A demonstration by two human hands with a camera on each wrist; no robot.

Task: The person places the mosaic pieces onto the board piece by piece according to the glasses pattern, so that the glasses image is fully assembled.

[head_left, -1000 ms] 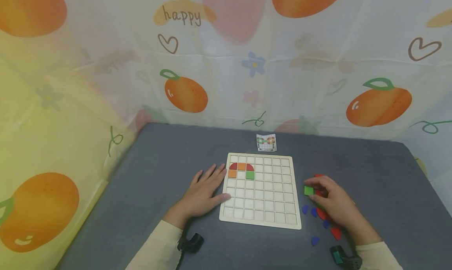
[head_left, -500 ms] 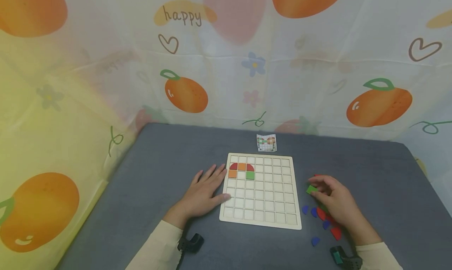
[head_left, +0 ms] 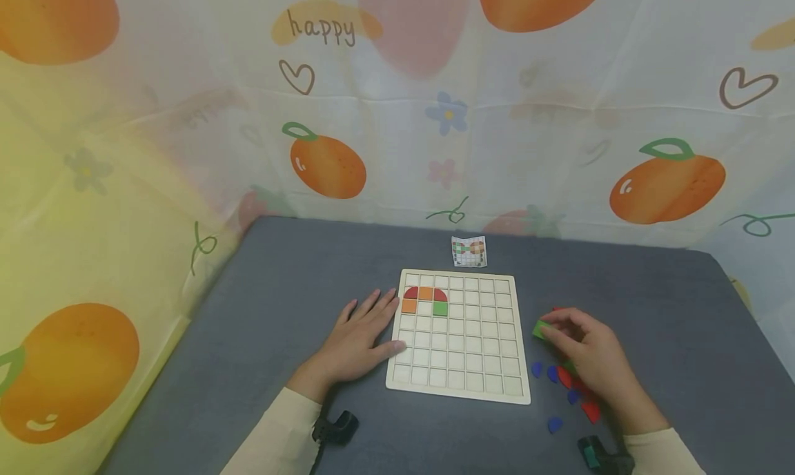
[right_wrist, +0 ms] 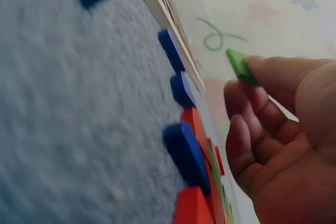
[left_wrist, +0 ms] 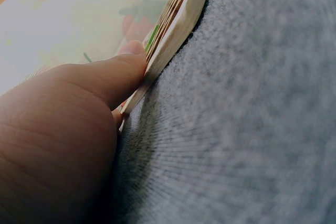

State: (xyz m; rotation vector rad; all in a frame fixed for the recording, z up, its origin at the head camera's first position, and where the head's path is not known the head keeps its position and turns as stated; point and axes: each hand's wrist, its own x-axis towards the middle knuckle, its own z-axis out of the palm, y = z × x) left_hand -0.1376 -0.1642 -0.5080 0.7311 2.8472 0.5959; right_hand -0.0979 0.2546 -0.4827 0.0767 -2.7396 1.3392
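Observation:
My left hand (head_left: 355,342) lies with spread fingers against the left edge of the wooden grid board (head_left: 458,398), its thumb on the rim; the left wrist view shows the thumb (left_wrist: 113,77) over the board's edge (left_wrist: 173,40). In its upper left cells lie two red curved pieces, two orange squares (head_left: 425,293) and a green square (head_left: 440,308). My right hand (head_left: 593,354) pinches a green square piece (head_left: 539,330) between thumb and fingers, right of the board. In the right wrist view, the green piece (right_wrist: 240,66) is raised in the fingertips, its other fingers curled.
Loose blue pieces (head_left: 555,424) and red pieces (head_left: 591,411) lie on the grey table by my right hand, partly hidden under it. A small printed card (head_left: 468,252) lies behind the board. A patterned cloth (head_left: 397,150) hangs at the back.
The green square turned and shifted slightly in my right fingers, first drawn toward the hand, then out to the left. The left hand and the board have not moved.

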